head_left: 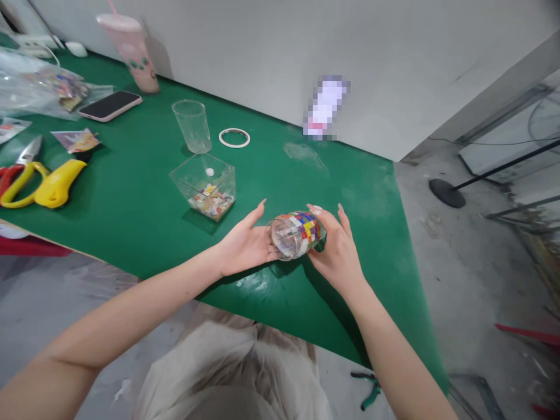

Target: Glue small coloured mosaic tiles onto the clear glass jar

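Observation:
Between my hands, above the green table, a clear glass jar lies on its side, its open mouth turned toward the left. Small colored mosaic tiles in red, blue, yellow, white and orange cover its wall. My left hand cradles the jar from below near its mouth, thumb raised away from it. At the other end, my right hand grips the jar with the fingers bent around its base. Some fingers of both hands are hidden. Left of the jar stands a clear square container with loose mosaic tiles at the bottom.
A clear cup and a white ring are behind the container. Further left lie a phone, scissors, a yellow-handled tool and plastic bags. A pink tumbler stands by the wall. Pliers lie below.

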Tool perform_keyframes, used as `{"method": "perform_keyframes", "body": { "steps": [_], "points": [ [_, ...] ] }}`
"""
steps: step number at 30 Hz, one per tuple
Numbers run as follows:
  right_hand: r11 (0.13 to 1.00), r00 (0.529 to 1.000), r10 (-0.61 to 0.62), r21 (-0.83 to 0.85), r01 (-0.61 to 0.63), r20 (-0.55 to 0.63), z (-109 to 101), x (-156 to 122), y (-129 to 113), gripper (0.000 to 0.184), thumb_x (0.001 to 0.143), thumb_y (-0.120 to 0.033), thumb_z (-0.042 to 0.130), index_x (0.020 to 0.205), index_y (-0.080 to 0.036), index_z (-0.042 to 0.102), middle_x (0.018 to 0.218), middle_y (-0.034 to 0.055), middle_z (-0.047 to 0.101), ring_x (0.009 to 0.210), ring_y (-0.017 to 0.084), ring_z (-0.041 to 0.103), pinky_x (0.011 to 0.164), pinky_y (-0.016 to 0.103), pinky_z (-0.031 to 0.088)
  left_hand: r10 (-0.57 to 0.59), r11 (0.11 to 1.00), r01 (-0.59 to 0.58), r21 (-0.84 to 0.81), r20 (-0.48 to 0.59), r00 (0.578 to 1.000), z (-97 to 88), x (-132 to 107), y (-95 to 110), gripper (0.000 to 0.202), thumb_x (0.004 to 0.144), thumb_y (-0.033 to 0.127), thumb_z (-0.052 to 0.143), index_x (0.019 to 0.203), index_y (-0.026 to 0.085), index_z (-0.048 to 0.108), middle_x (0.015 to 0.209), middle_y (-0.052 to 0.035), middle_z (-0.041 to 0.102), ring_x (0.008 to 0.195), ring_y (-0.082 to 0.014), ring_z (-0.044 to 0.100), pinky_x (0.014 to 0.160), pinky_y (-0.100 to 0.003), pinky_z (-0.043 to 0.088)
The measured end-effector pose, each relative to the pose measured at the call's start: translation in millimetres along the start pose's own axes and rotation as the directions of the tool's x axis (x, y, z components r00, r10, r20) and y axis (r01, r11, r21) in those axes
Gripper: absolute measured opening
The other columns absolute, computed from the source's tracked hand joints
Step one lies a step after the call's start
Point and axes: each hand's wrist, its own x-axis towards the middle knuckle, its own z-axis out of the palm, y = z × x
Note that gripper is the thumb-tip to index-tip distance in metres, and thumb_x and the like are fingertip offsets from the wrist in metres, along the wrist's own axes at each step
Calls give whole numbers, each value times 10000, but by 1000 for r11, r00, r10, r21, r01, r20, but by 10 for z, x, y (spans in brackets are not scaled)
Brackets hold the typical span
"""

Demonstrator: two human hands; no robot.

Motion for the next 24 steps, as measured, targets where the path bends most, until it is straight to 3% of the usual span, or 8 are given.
{"method": "perform_keyframes", "body": {
  "steps": [4,9,11,14,17,21,24],
  "points": [
    [1000,1000,-8,-9,8,-5,2,2,-6,642,725,-90,568,1314,-208,342,1265,135,601,1211,284,558,1135,612,250,-39,996,34,-86,-48,998,3,1,0,670,914,610,330,1158,30,562,1028,-155,691,948,-212,635,902,-306,406],
    [997,999,-28,75,31,-44,39,-19,68,637,734,-89,583,1305,-218,332,1268,147,586,1208,276,560,1124,596,281,-25,999,29,29,-122,992,58,16,5,693,929,608,267,1184,33,558,1086,-167,681,974,-213,633,922,-314,408],
    [986,995,24,167,-8,-92,82,-36,105,656,726,-117,621,1301,-227,325,1285,153,568,1220,276,551,1094,583,334,14,993,5,116,-165,986,60,24,2,679,931,606,257,1218,62,544,1083,-152,684,966,-211,637,928,-327,412],
    [925,969,217,342,-165,-119,180,-42,124,728,688,-188,702,1295,-243,303,1211,145,612,1155,278,599,934,510,508,143,932,-45,359,-252,957,31,33,-6,608,930,575,322,1300,122,485,1049,-130,694,961,-224,646,906,-361,432],
    [819,940,339,501,-279,-30,289,-14,102,825,631,-259,775,1286,-255,274,1057,107,681,1003,263,678,788,416,579,400,729,-85,679,-322,858,1,18,-6,568,916,505,437,1354,143,429,912,-101,706,852,-213,656,782,-327,465],
    [760,939,342,574,-304,44,379,31,64,863,603,-299,813,1277,-255,277,1031,110,691,963,272,696,764,406,585,705,372,-75,925,-229,672,4,-78,-17,589,929,515,392,1416,185,357,559,33,567,498,-134,524,569,-251,394],
    [738,940,322,593,-321,108,396,47,57,914,609,-321,816,1322,-251,249,1065,129,689,1028,296,672,800,447,573,779,161,-23,987,-113,617,57,-212,-49,579,945,527,324,1422,201,362,491,57,485,459,-129,472,548,-248,366]
  ]
}}
